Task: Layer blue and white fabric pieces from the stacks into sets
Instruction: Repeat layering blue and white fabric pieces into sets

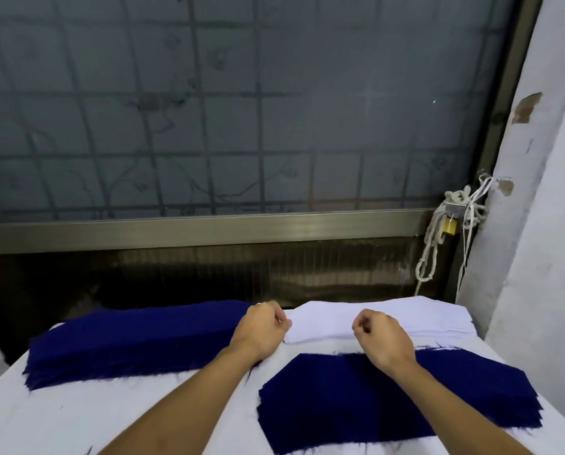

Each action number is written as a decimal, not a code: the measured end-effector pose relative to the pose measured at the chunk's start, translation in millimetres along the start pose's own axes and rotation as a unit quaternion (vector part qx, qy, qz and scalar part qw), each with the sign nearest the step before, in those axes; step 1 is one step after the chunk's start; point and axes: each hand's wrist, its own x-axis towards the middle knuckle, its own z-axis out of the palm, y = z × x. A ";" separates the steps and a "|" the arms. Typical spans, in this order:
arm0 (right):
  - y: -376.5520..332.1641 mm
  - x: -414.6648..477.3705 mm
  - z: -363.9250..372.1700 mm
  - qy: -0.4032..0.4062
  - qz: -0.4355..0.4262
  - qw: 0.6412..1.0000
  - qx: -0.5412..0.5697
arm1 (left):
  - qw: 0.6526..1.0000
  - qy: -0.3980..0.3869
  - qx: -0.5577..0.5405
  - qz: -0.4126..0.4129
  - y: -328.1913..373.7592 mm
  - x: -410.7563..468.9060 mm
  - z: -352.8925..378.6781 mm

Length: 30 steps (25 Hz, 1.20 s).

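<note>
I see both hands over the white stack [438, 318] at the far right of the table [77, 418]; the left hand [261, 326] has its fingers curled, pinching the top white piece [323, 323] at its left edge; the right hand [384, 338] curls thumb to forefinger on that same piece, though I cannot tell whether cloth is caught between them; the blue stack [136, 339] lies far left; a blue piece [333, 402] lies nearer me, under the right wrist.

Window [208, 110]: frosted glass, grille [258, 126] behind, 12 o'clock, dim grey light.
Rail [208, 229]: brown metal, under the window.
Wall [543, 241]: pale, chipped, 3 o'clock.
Padlock [450, 226]: brass, among white rope [427, 261], 2 o'clock.
</note>
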 end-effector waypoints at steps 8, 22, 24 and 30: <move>25.7 78.1 44.3 -0.011 -0.016 1.000 -0.009 | 0.995 -0.006 0.096 -0.018 16.7 70.0 55.2; 34.3 91.4 56.9 0.056 -0.091 0.990 -0.089 | 0.953 0.041 0.274 0.122 29.8 79.5 58.7; 23.4 93.3 48.8 0.050 -0.140 0.988 -0.030 | 0.948 0.050 0.259 0.178 37.1 76.3 53.2; 10.0 89.0 18.3 -0.006 -0.060 0.994 0.094 | 0.980 0.087 0.107 0.142 43.8 56.4 18.4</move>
